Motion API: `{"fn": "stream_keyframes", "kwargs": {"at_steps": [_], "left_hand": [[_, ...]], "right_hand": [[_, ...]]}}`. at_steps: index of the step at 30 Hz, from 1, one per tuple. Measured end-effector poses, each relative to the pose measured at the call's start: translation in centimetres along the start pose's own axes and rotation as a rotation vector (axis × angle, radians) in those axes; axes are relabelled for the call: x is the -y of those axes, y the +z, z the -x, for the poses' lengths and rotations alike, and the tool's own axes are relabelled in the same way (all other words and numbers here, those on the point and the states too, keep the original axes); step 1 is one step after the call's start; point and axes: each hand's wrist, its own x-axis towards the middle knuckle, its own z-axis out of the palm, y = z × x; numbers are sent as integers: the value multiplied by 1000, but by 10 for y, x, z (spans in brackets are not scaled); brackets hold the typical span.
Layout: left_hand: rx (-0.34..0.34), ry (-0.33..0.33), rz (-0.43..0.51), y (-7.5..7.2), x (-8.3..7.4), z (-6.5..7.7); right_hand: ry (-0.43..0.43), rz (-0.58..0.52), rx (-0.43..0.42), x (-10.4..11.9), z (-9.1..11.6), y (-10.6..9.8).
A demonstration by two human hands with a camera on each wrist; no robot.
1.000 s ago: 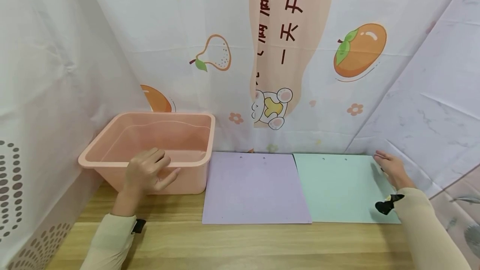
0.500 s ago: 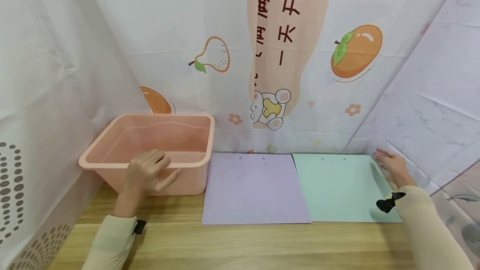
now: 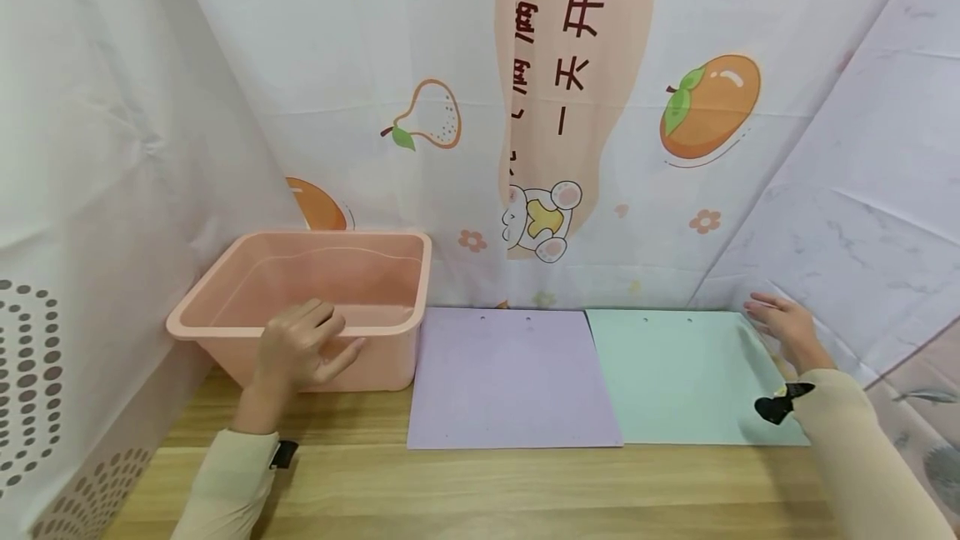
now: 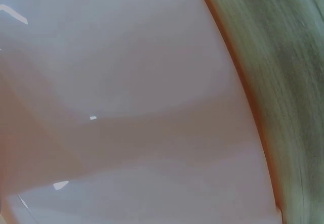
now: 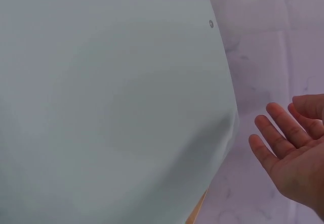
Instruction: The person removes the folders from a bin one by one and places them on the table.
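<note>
My left hand is in front of the pink plastic tub, fingers loosely bent and thumb stuck out to the right. It covers part of the tub's front rim; nothing shows in its grasp, and whether it touches the rim is unclear. In the left wrist view the tub's smooth wall fills most of the picture. My right hand hovers by the right edge of a mint-green board. The right wrist view shows its relaxed fingers apart from that board, holding nothing.
A lilac board lies between the tub and the green board, its right edge meeting the green one. All rest on a wood-grain table. Printed cloth hangs behind and along both sides.
The head view shifts slightly. The right hand's fingers spread a little more. The left hand, tub and both boards keep their places.
</note>
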Motion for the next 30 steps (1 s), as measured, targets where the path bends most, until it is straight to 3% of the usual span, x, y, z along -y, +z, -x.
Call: {"fn": "stream_keyframes", "kwargs": {"at_steps": [7,11,15,22,26,30], "left_hand": [[17,-17,4,3,5,4],[53,-53,-9,4,10,14],[103,-110,-2,3,13,22],[135,-278,14,-4,13,20],[113,-327,1,-4,12,14],[146,-362,-3,-1,13,8]], "right_hand": [[-6,67,4,7,-6,9],[-29,140,3,14,-13,18],[-60,143,10,22,-17,26],[-136,40,62,45,-19,40],[-207,-9,59,58,-13,44],[-257,-109,62,76,-4,53]]}}
